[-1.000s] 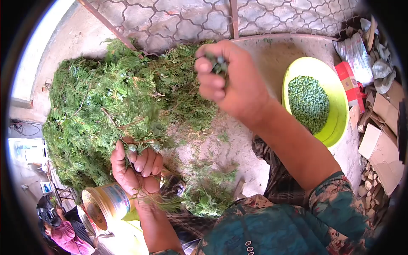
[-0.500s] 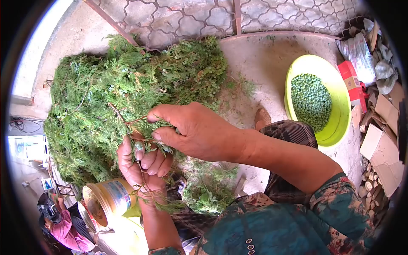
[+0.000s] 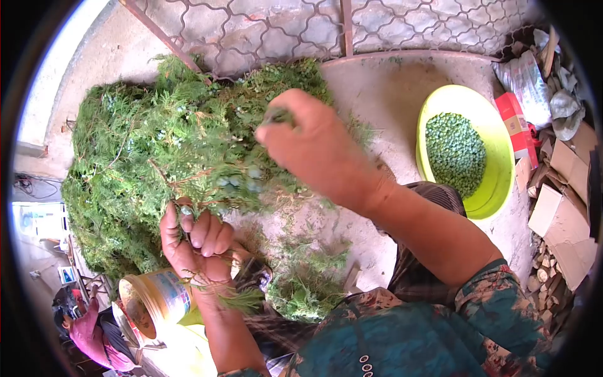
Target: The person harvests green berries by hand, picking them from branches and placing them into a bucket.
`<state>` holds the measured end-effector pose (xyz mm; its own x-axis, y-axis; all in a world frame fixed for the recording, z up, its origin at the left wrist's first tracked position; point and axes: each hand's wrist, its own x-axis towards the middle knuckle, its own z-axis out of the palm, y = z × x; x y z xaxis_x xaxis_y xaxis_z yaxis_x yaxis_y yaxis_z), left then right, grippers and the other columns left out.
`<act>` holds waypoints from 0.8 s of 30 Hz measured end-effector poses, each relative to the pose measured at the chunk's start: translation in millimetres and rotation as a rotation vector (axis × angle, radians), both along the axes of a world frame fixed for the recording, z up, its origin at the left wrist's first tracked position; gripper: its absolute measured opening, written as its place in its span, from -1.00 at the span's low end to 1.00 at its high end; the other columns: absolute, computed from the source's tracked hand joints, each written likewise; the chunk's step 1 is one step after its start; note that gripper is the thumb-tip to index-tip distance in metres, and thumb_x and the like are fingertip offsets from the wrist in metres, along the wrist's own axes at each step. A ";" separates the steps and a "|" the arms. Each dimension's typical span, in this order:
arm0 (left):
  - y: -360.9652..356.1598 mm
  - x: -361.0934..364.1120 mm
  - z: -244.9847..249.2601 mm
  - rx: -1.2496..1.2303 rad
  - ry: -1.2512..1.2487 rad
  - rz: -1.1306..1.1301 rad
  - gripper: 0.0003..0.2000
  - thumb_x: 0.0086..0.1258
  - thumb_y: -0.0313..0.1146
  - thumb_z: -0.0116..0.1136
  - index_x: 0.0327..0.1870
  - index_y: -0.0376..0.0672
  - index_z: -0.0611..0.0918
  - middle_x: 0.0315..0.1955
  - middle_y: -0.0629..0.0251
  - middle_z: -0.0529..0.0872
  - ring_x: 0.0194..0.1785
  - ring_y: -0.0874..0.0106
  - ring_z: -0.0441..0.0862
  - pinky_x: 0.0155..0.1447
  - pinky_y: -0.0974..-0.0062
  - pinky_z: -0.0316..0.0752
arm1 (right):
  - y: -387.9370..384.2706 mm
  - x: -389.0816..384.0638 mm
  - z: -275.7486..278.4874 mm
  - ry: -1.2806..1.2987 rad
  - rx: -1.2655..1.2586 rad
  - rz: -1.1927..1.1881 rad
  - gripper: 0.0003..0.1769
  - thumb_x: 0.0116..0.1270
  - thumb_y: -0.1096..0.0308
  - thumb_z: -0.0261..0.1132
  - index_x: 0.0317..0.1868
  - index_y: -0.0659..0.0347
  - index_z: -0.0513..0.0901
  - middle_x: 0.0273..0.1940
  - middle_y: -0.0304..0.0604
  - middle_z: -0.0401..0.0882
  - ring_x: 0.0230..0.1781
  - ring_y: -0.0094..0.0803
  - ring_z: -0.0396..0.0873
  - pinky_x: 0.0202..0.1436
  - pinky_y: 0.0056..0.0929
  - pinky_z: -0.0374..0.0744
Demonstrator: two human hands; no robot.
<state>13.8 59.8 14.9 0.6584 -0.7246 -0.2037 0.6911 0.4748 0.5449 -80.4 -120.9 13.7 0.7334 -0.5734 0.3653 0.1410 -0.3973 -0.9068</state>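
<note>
My left hand (image 3: 198, 242) is closed around the stem of an evergreen sprig (image 3: 207, 188), whose feathery tips stick out past the fingers and hang by the wrist. Blue-green berries (image 3: 239, 179) show on the sprig, smeared by motion. Up and to the right, my right hand (image 3: 320, 147) is off the sprig with its fingers curled in; something dark green shows between thumb and forefinger, too blurred to name. Behind both hands lies a large heap of cut evergreen branches (image 3: 119, 151).
At right stands a yellow-green basin (image 3: 510, 169) holding many green berries (image 3: 455, 154). Cardboard (image 3: 556, 210) and a red box (image 3: 516, 122) lie beyond it. Loose sprigs (image 3: 308, 276) lie by my legs. A bucket (image 3: 166, 295) is at lower left, near another person (image 3: 94, 333). A metal lattice (image 3: 282, 31) runs behind.
My right hand has left the sprig and moved up and to the right. My left hand, still gripping the sprig, has shifted slightly left and down. Berries on the sprig are now uncovered.
</note>
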 end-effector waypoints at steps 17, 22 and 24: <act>-33.1 -37.8 -9.2 0.630 -0.541 0.195 -0.64 0.09 -0.40 0.37 -0.16 -0.26 0.45 -0.37 0.35 0.60 -0.39 0.58 0.48 -0.32 0.65 0.37 | 36.7 -3.9 -28.9 0.322 -0.371 0.240 -0.74 0.20 0.39 0.15 -0.18 0.23 0.28 -0.57 0.03 0.50 -0.51 0.05 0.53 -0.49 -0.08 0.44; -33.0 -36.6 -10.6 0.613 -0.518 0.220 -0.58 0.11 -0.55 0.31 -0.04 -0.38 0.39 -0.34 0.26 0.61 -0.29 0.50 0.57 -0.11 0.56 0.48 | 40.1 -1.2 -32.8 0.320 -0.452 0.215 -0.75 0.16 0.42 0.17 -0.24 0.21 0.25 -0.57 0.01 0.50 -0.49 0.03 0.53 -0.51 -0.12 0.44; -32.3 -37.0 -13.4 0.610 -0.490 0.261 -0.54 0.11 -0.56 0.31 0.00 -0.41 0.35 -0.33 0.24 0.61 -0.28 0.49 0.58 -0.08 0.54 0.49 | 39.6 -0.7 -28.2 0.331 -0.417 0.238 -0.76 0.16 0.43 0.16 -0.24 0.21 0.26 -0.57 0.02 0.49 -0.49 0.04 0.53 -0.51 -0.11 0.44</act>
<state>-23.2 27.5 1.5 0.9069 -0.3907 -0.1579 0.2166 0.1106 0.9700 -81.1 -81.2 -14.6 0.9382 -0.2355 0.2537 0.0058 -0.7221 -0.6918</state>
